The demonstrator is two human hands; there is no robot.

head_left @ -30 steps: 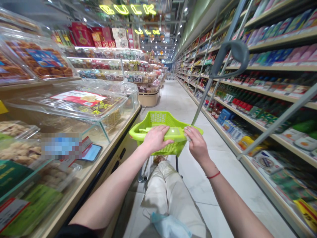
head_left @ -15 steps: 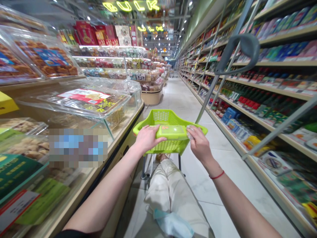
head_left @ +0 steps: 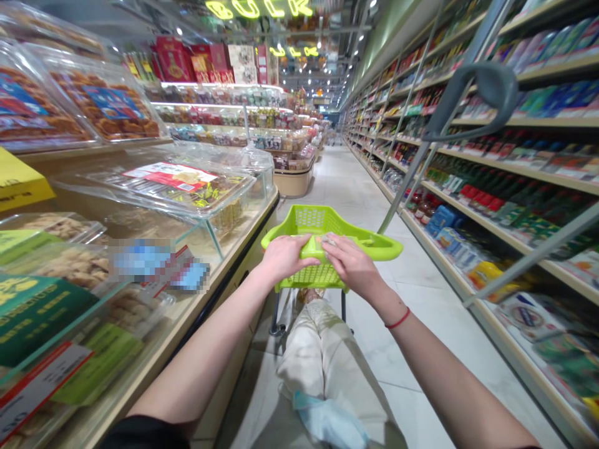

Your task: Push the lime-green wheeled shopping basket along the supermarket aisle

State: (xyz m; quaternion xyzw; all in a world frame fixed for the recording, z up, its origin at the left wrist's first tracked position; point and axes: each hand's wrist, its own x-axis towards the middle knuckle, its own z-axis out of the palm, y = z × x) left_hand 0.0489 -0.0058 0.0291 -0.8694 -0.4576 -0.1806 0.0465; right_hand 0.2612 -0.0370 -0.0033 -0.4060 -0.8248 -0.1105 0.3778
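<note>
A lime-green shopping cart (head_left: pixel 374 247) stands in front of my legs. My left hand (head_left: pixel 286 257) is wrapped round the left part of its handle. My right hand (head_left: pixel 349 260) lies over the middle of the handle, fingers pressing a crumpled white wipe (head_left: pixel 329 239) against it. Most of the wipe is hidden under the fingers. The right end of the handle shows beyond that hand. Below the cart's basket, its grey legs and a wheel (head_left: pixel 277 329) rest on the floor.
Left, a counter (head_left: pixel 243 249) holds clear boxes of snacks (head_left: pixel 187 178). Tall stocked shelves (head_left: pixel 515 168) line the right side, with a slanted metal ladder rail and grey handle (head_left: pixel 472 103) in front. A tiled aisle (head_left: pixel 330 171) runs ahead. A pale-blue mask (head_left: pixel 330 419) hangs below me.
My right hand has slid left along the handle with the wipe, from its right end to the middle, close to my left hand. My left hand keeps its hold.
</note>
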